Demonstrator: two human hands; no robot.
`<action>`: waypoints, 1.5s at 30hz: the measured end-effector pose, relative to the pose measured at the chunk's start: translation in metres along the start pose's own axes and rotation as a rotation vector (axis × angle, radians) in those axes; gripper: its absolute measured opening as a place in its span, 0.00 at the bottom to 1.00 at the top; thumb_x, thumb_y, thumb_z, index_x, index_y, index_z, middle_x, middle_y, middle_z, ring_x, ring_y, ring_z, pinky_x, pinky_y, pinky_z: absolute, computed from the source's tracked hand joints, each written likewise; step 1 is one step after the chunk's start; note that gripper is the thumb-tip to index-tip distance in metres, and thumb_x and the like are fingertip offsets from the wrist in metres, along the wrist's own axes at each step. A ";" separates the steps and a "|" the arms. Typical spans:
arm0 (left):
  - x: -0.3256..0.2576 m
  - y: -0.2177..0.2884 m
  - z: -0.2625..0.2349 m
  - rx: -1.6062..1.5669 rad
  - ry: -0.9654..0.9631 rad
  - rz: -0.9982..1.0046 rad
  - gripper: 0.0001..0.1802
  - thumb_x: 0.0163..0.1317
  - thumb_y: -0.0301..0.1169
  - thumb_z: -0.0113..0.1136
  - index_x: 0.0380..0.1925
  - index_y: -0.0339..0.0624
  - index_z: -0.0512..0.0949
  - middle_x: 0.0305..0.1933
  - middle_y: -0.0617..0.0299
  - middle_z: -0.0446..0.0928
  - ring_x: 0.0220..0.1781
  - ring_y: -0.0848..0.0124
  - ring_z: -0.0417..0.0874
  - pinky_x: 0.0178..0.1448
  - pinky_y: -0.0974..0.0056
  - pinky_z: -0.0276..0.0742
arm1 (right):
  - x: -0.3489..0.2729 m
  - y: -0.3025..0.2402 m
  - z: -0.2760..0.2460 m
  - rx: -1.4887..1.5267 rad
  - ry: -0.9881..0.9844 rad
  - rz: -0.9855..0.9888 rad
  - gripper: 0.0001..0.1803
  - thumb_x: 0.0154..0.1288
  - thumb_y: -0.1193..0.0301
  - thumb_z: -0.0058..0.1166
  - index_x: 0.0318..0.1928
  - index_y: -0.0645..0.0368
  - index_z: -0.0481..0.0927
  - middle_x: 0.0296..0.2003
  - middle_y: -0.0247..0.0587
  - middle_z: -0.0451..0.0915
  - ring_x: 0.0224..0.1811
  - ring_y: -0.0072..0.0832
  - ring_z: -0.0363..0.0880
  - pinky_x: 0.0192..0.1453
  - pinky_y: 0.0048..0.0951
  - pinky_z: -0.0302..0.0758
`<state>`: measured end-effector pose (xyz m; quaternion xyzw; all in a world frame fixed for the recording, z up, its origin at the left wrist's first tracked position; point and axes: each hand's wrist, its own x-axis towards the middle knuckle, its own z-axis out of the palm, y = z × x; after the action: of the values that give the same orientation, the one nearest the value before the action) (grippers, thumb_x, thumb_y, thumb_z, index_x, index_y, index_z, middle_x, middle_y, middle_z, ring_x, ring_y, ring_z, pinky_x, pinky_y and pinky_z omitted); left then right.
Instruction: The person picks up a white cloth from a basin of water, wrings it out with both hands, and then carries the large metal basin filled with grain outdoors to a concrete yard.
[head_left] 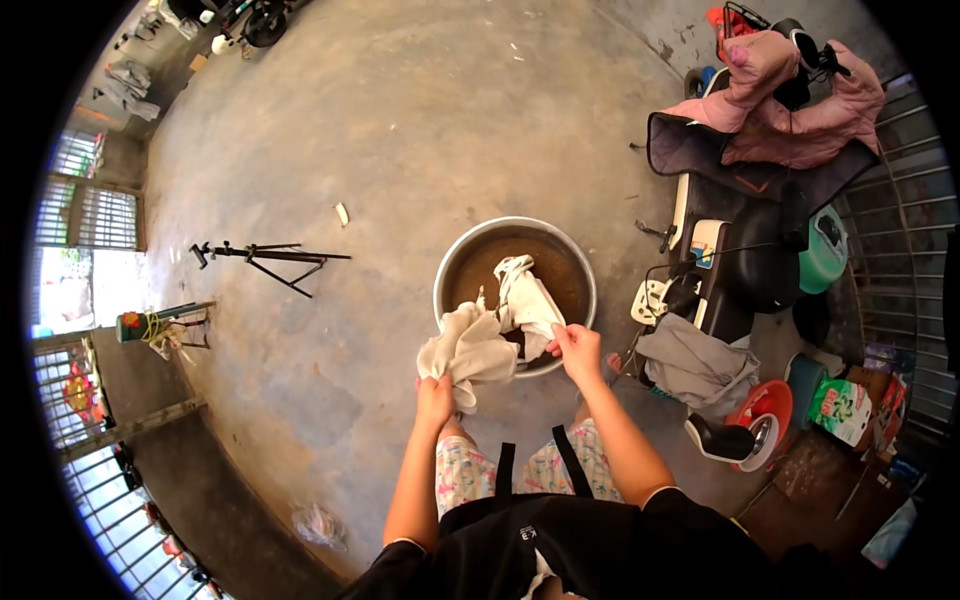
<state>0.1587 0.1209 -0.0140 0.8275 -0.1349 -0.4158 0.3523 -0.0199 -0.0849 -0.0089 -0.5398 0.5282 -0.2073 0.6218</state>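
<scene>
A cream-white cloth [465,345], perhaps a garment, stretches between my hands over the near half of a round metal basin [515,221]. Its far end hangs down inside the basin, against the brownish interior. My left hand [434,398] is closed on the bunched left part, just outside the near-left rim. At the near-right rim, my right hand [578,352] pinches the other side of the fabric. Whether this is one piece or two overlapping ones, I cannot tell. The cloth hides part of the basin's near rim.
The basin stands on a concrete floor [380,150] before my feet. A black tripod [265,255] lies to the left. On the right are a scooter with a pink padded cover [770,110], a grey cloth [700,365] and a red basin [770,400]. A clear plastic bag [318,525] lies near left.
</scene>
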 end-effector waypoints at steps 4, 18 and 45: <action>-0.020 0.031 -0.013 -0.060 -0.043 -0.050 0.19 0.59 0.36 0.46 0.23 0.29 0.75 0.18 0.60 0.74 0.20 0.72 0.73 0.23 0.65 0.66 | -0.015 -0.031 -0.005 -0.028 -0.039 -0.051 0.17 0.61 0.65 0.54 0.21 0.66 0.75 0.17 0.39 0.78 0.17 0.18 0.73 0.22 0.19 0.70; -0.042 0.074 -0.014 0.092 -0.133 0.301 0.28 0.63 0.50 0.41 0.27 0.32 0.74 0.21 0.47 0.76 0.26 0.55 0.78 0.32 0.58 0.70 | -0.072 -0.123 0.004 -0.053 -0.126 -0.162 0.12 0.57 0.69 0.57 0.22 0.64 0.76 0.17 0.36 0.78 0.17 0.15 0.72 0.22 0.18 0.69; -0.065 0.204 -0.002 -0.771 -0.322 -0.081 0.11 0.55 0.28 0.49 0.36 0.31 0.74 0.33 0.55 0.77 0.32 0.67 0.79 0.37 0.63 0.77 | -0.062 0.051 0.003 -0.515 0.275 -0.271 0.22 0.42 0.73 0.62 0.42 0.63 0.75 0.32 0.44 0.79 0.34 0.33 0.78 0.39 0.30 0.74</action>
<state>0.1349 0.0097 0.1671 0.5642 0.0100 -0.5735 0.5938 -0.0557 -0.0154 -0.0280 -0.7116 0.5657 -0.2187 0.3545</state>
